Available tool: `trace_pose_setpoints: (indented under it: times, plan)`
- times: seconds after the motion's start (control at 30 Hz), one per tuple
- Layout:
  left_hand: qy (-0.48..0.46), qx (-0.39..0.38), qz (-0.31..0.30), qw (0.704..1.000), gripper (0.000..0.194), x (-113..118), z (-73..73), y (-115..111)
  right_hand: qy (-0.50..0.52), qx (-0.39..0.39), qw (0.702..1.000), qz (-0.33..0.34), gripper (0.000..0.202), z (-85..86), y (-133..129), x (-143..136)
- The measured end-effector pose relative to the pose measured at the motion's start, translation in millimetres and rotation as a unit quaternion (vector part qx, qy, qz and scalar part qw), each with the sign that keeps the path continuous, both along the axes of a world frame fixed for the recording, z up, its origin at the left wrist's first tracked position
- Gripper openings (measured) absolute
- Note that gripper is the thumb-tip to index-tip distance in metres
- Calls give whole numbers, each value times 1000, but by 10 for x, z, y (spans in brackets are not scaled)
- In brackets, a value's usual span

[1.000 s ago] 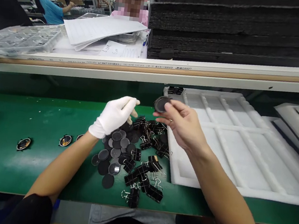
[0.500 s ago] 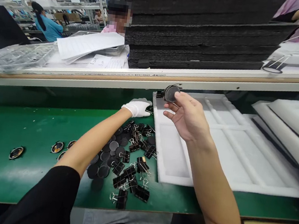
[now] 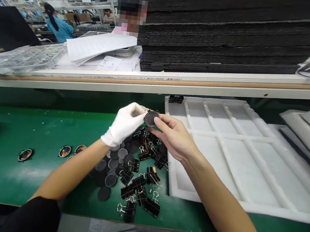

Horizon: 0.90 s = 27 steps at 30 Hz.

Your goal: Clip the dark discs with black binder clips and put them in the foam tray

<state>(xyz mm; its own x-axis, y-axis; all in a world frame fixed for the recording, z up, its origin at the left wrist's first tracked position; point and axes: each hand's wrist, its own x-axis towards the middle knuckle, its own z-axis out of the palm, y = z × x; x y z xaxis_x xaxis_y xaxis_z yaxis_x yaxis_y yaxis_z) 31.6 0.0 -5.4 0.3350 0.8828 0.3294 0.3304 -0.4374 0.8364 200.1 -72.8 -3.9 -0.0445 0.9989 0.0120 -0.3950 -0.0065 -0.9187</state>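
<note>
My left hand (image 3: 126,122), in a white glove, pinches the left edge of a round black watch case (image 3: 151,119). My bare right hand (image 3: 173,135) grips the same case from the right, its thumb on the dark disc that faces me. Below both hands lies a heap of black binder clips (image 3: 137,183) with silver handles. Black round discs (image 3: 111,180) are piled beside the clips, partly behind my left forearm. Several watch cases with orange-brown insides, one of them a watch case (image 3: 25,155) lying alone, rest farther left on the green table (image 3: 0,176).
A white foam tray (image 3: 242,137) with compartments lies to the right, with black clips (image 3: 176,99) at its far left corner. More white foam (image 3: 308,129) is stacked beyond it. A shelf edge (image 3: 91,82) crosses behind, bearing papers (image 3: 98,47) and black foam sheets (image 3: 223,38). Co-workers sit farther back.
My left hand has come up and toward me from beside the tray's left edge to the watch case. My right hand has lowered the case leftward, away from the tray.
</note>
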Motion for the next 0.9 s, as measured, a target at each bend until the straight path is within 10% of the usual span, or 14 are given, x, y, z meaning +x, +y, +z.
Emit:
trace_pose_setpoints:
  times: [0.27,0.53,0.9]
  plan:
    - [52,-4,-40,998,29,-526,-12,-366,-107,30,993,30,27,-108,-145,-150]
    - [142,-83,-73,984,51,-614,132,-355,-221,64,972,51,25,-76,-133,-86]
    - [295,-6,-100,950,51,-617,51,-300,-227,36,972,40,25,-23,-155,-53]
